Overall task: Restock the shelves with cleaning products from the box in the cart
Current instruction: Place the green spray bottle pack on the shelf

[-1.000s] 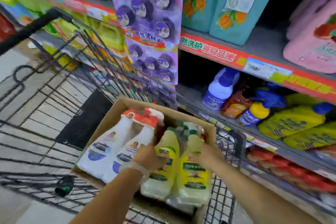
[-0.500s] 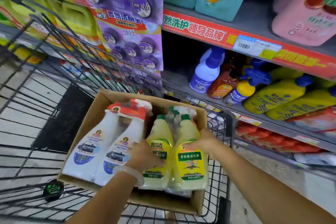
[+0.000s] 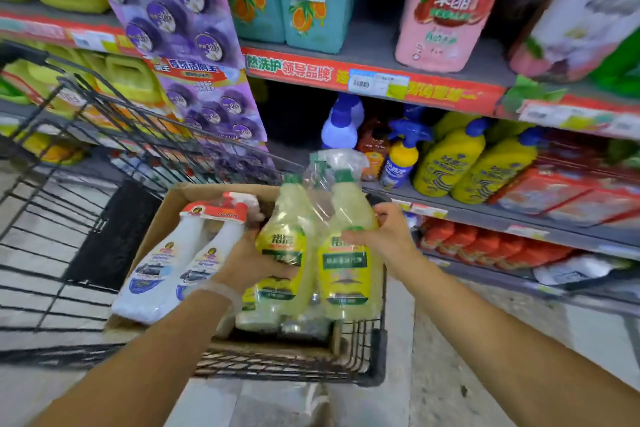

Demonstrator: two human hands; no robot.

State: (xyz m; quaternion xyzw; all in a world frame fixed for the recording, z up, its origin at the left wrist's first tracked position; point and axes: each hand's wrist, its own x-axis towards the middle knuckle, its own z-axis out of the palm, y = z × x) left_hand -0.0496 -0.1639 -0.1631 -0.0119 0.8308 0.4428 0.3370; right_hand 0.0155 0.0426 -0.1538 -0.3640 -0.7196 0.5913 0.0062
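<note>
Head view: left hand (image 3: 252, 263) and right hand (image 3: 384, 236) grip yellow bottle pack (image 3: 322, 253).

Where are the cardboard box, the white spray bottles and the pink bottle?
cardboard box (image 3: 162, 218), head view, left wall.
white spray bottles (image 3: 166, 263), head view, left bottle's body.
pink bottle (image 3: 446, 10), head view, front label.

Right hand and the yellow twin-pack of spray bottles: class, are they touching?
Touching. The head view shows the right hand curled around the side of the yellow twin-pack, thumb across its label.
</note>
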